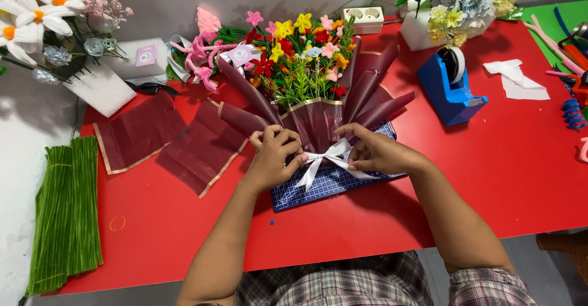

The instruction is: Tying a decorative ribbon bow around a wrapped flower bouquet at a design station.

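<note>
Bouquet (306,61) of small handmade flowers in red, yellow and pink lies on a blue cutting mat (334,183) at the centre of the red table (502,171), blooms pointing away from the person. Dark maroon wrapping paper (315,119) with a gold edge fans out around the stems. White ribbon bow (324,159) sits at the neck of the wrap, tails trailing down over the mat.

Left hand (274,159) rests on the wrap's neck, fingers curled, thumb and fingertips pinching the left loop of the bow. Right hand (376,153) comes in from the other side, fingers pressed together on the right loop of the ribbon. Both hands touch the bow, close together.

Two loose maroon paper sheets (174,140) lie flat just left of the bouquet. Bundle of green pipe cleaners (64,211) lies off the table's left edge. White daisy arrangement (30,18) sits far left at the back. Blue tape dispenser (450,85) stands right of the bouquet, well apart, with white crumpled paper (517,82) beyond it. Pale blue and yellow flower bunch (471,3) stands at the back right. White power socket block (364,18) lies behind the bouquet.
</note>
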